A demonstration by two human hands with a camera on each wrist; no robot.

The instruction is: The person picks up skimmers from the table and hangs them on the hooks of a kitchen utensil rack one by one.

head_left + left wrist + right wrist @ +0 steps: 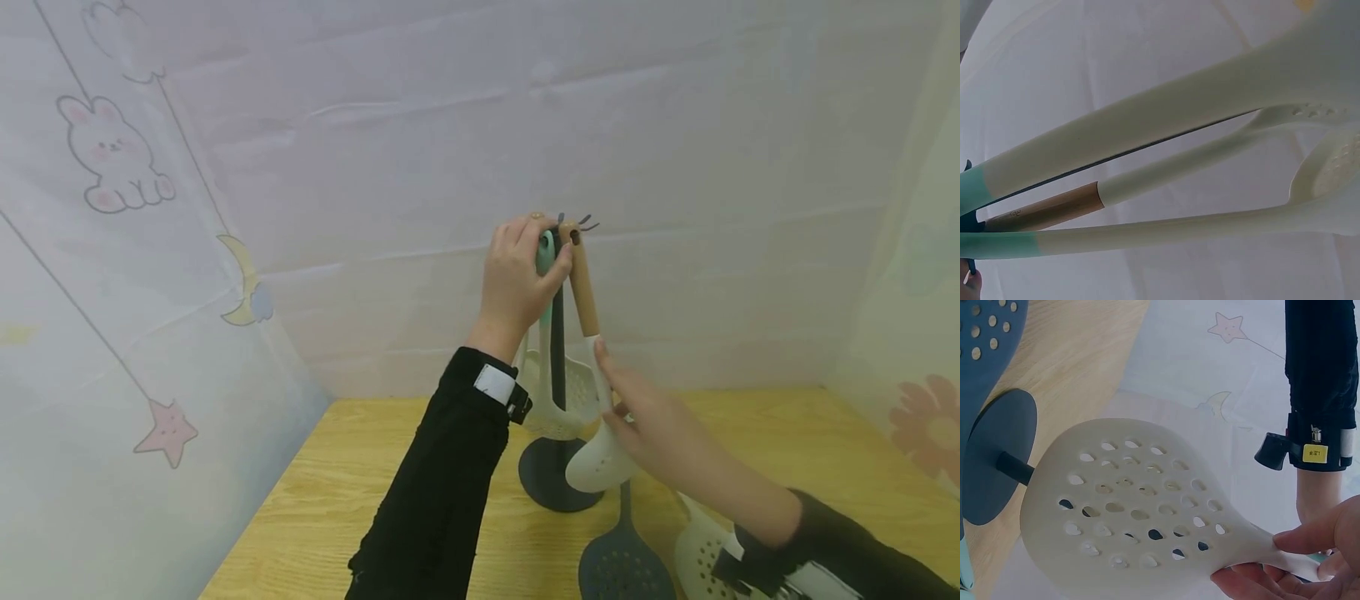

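The left hand grips the handle tops on the rack; right hand fingers pinch the white skimmer by its neck, beside the rack.

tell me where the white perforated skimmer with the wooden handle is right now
In the head view, the white perforated skimmer with the wooden handle hangs centre frame on the dark utensil stand, its neck pinched by the right hand.
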